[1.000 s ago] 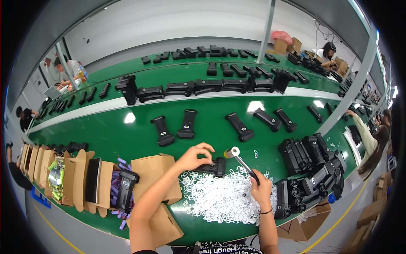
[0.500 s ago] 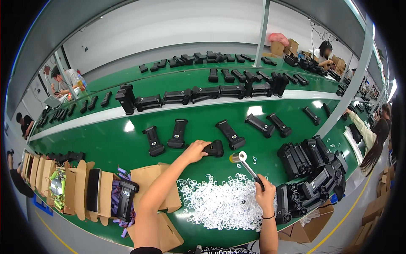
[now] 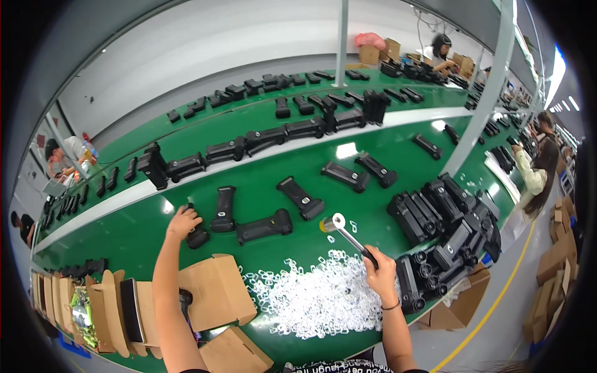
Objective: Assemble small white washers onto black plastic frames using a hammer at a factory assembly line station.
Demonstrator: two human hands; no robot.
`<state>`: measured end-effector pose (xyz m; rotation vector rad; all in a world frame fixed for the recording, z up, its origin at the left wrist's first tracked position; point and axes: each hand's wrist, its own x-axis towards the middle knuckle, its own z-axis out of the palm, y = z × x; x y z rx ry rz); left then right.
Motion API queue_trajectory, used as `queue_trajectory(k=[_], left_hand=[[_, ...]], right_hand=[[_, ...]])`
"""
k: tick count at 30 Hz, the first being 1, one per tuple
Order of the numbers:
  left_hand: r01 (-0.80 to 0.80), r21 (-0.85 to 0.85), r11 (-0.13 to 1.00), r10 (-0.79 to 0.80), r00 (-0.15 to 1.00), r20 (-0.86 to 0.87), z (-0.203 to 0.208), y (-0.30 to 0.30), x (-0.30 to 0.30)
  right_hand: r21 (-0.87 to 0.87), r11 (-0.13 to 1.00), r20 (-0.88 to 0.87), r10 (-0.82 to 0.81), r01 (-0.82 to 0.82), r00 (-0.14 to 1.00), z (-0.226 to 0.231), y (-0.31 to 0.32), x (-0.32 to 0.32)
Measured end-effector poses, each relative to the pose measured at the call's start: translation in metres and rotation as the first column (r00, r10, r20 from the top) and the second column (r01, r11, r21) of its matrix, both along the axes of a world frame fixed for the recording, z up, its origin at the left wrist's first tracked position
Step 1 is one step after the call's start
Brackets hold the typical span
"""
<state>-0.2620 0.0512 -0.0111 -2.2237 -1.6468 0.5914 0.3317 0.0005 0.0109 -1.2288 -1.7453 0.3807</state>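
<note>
My left hand [image 3: 185, 222] is closed around the upper part of a black camera battery grip [image 3: 198, 237] at the left of the green table. Its fingers hide that end of the grip. In my right hand [image 3: 380, 273] is a mallet [image 3: 353, 239] with a dark handle, silver shaft and cylindrical head. The mallet's yellow face points left, above the table. Between my hands another battery grip [image 3: 264, 226] lies crosswise, touched by neither. More grips [image 3: 224, 208] lie behind it. Many small clear plastic pieces [image 3: 317, 298] are heaped in front of me.
Black grips [image 3: 429, 239] are piled at the right, near a metal post [image 3: 482, 105]. Open cardboard boxes [image 3: 214, 289] line the front left. A row of grips [image 3: 267, 140] stands along the white ledge. Other people [image 3: 538, 161] work at the right and farther back.
My left hand has let go of the grip in the middle and moved left onto another one. The released grip lies crosswise. My right hand still holds the mallet; the view has turned right.
</note>
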Motion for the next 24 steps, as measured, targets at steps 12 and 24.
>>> queue_trajectory(k=[12,24], left_hand=[[0.174,-0.007,0.985,-0.109,0.651,0.751,0.059,-0.039,0.259],[0.119,-0.063,0.991,0.043,0.160,0.986,0.021,-0.058,0.292]], right_hand=[[-0.069,0.996,0.056,-0.045,0.049,0.997,0.005,0.004,0.002],[-0.158,0.975,0.403,0.205,-0.153,0.892,0.020,-0.046,0.003]])
